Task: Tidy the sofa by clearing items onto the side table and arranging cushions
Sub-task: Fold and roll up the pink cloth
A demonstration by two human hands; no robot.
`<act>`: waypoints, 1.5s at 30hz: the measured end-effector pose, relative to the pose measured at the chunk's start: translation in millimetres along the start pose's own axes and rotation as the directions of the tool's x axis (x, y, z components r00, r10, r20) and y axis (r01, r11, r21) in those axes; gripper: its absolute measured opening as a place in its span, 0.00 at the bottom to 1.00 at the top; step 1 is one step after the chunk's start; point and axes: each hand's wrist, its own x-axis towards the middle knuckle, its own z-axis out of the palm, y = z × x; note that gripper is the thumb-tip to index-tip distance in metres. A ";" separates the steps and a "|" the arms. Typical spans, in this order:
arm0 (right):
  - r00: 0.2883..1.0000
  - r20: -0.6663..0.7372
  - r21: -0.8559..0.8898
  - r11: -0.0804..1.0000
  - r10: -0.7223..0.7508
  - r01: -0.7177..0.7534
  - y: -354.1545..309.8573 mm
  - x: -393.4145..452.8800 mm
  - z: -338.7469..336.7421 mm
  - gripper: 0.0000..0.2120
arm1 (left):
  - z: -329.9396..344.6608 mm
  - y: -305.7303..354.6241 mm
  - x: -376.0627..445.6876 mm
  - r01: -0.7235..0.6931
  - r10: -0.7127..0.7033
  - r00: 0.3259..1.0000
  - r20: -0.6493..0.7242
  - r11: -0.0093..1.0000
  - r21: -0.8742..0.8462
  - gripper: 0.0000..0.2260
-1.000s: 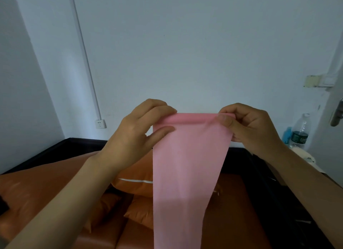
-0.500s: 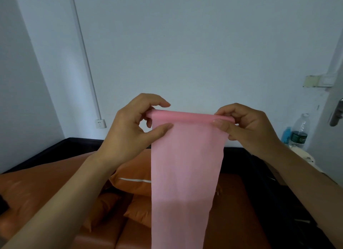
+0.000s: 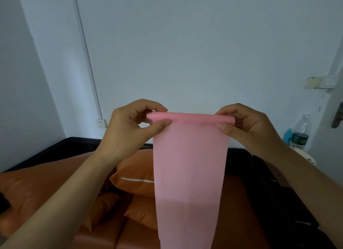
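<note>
Left hand (image 3: 130,126): pinched the left end of the rolled top edge, thumb below, fingers curled above.
Pink band (image 3: 189,174): held up in the air between both hands, over the orange sofa (image 3: 232,196); rolled edge ran left to right, long axis hung straight down, out of the picture at the bottom.
Cushions (image 3: 133,176): lay below and behind the band, on the seat.
Right hand (image 3: 248,126): pinched the right end of the roll; level with the left, neither nearer.
Side table (image 3: 304,157): stood to the right, nearer the right hand.
Bottle (image 3: 300,132): dark green label, writing too small to read.
</note>
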 end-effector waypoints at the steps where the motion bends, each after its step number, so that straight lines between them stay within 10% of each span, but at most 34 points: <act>1: 1.000 -0.003 -0.006 1.000 0.002 -0.002 -0.4 -0.1 0.3 0.09 | 0.1 -0.1 0.3 -0.013 0.013 1.000 0.002 1.000 0.006 0.10; 45: 0.992 -0.128 0.073 0.997 0.004 0.006 -4.5 4.3 -2.4 0.08 | 5.1 -5.3 -1.6 -0.048 0.027 0.995 0.095 0.972 0.228 0.09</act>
